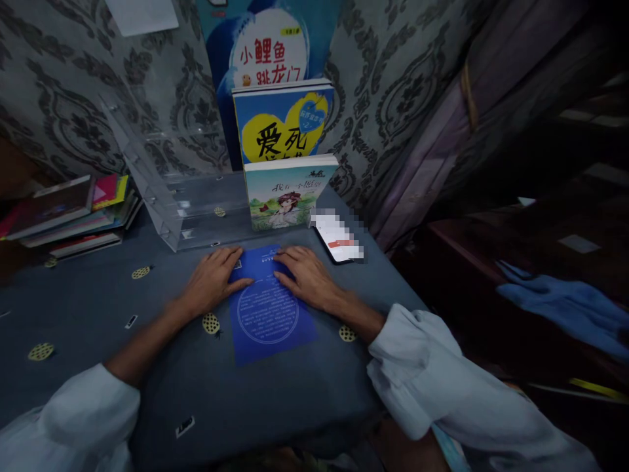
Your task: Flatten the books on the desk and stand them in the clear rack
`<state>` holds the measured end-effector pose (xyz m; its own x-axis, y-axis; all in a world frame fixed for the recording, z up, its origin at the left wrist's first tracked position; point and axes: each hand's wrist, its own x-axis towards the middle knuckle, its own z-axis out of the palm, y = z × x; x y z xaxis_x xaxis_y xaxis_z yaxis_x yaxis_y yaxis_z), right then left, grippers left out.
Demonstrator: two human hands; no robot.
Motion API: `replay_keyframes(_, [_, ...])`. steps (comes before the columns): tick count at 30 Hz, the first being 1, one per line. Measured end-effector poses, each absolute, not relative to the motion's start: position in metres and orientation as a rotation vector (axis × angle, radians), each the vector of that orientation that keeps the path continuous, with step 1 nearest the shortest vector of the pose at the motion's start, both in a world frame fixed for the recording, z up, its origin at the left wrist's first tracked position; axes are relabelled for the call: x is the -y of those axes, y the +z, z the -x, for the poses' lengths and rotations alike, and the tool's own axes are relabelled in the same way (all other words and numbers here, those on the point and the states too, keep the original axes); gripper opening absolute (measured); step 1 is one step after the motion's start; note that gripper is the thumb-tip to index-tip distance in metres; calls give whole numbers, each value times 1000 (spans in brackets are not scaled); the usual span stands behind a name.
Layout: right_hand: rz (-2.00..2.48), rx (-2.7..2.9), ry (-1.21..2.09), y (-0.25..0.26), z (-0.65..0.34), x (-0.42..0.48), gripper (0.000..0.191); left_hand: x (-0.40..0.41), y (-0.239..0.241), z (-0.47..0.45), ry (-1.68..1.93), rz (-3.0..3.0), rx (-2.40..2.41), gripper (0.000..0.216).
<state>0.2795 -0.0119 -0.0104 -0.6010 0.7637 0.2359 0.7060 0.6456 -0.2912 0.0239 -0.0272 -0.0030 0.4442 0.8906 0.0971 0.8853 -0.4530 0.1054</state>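
Observation:
A dark blue book (269,314) lies flat on the grey-blue tablecloth (147,354), back cover up, with a white circle of text on it. My left hand (212,278) rests flat on its upper left corner, fingers stretched out. My right hand (307,276) lies flat on its upper right corner, fingers spread. Neither hand grips anything. Just beyond the book, three books stand upright in stepped rows: a green-covered one (287,193) in front, a blue and yellow one (282,121) behind it, and a larger blue one (268,46) at the back.
A clear acrylic stand (162,190) holds the upright books. A phone (338,236) lies right of them. A pile of books (69,210) sits at the far left. Patterned wallpaper rises behind. The table's right edge drops to a dark area with a blue cloth (565,305).

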Motion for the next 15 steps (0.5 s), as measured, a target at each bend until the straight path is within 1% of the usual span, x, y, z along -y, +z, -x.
replay_keyframes(3, [1191,2477,238,-7,-280,11,16,22,6,-25,197,-2639,-1700,77])
replay_keyframes(5, [1192,2451,238,-6,-281,10,10,19,10,-26,192,-2633,-1725,75])
replay_keyframes(10, [1175,2441,271,-9,-282,9,13,12,11,-25,229,-2568,-1743,68])
replay_keyframes(15, [1152,2445,274,-10,-284,8,9,12,15,-26,212,-2437,-1772,67])
